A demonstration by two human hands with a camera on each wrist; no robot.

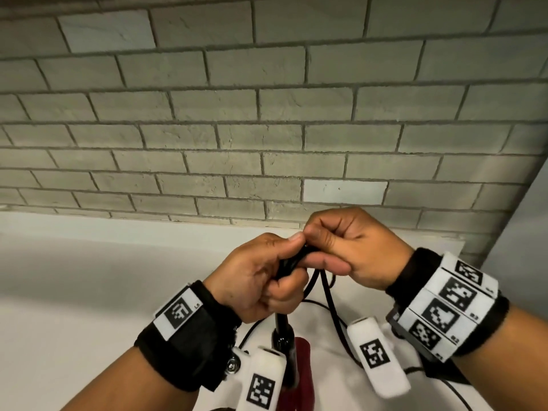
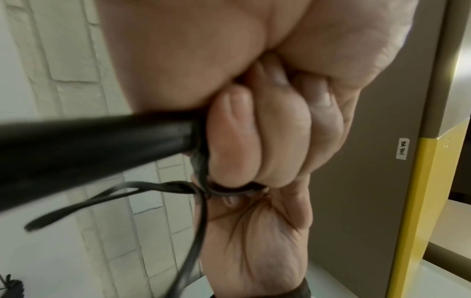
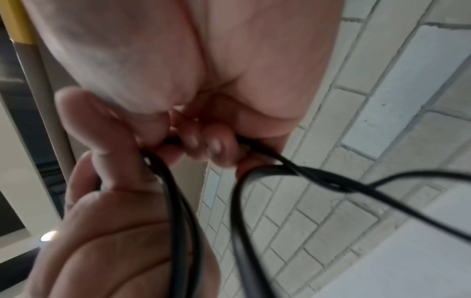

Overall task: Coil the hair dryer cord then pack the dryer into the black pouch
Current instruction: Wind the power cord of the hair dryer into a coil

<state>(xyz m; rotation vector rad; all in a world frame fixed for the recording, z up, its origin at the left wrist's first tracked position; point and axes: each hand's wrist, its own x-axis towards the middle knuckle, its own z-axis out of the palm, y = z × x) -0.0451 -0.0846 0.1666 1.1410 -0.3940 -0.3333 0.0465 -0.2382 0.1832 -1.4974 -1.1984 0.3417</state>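
While both hands are raised above the white tabletop point(image 1: 74, 277), they meet close together in front of the grey brick wall point(image 1: 267, 114). Left hand point(image 1: 255, 277): fingers curled tight, grip closed around gathered loops of the black cord point(image 1: 327, 292) and, per the left wrist view, around a thick black stem point(image 2: 89, 145) that runs out of the fist, probably the dryer's cord sleeve or handle; which of the two I cannot tell. Right hand point(image 1: 353, 247): fingertips and thumb pinching the cord just beside the left thumb, the two hands touching.

Cord: two strands hang down from between the hands in a narrow V in the head view. Right wrist view shows several strands point(image 3: 178, 201) running across the left palm, and a loose loop point(image 3: 331, 181) trailing off toward the wall side. Thinner loops lie on the tabletop below the wrists.

Hair dryer point(image 1: 296, 366): a dark red body with a black neck sits low in the head view, directly under the left hand and partly hidden by the wrist rigs. Whether it rests on the tabletop or hangs cannot be told.

Pouch: a dark object point(image 2: 10, 286) at the lower left edge of the left wrist view; too little shows to identify.
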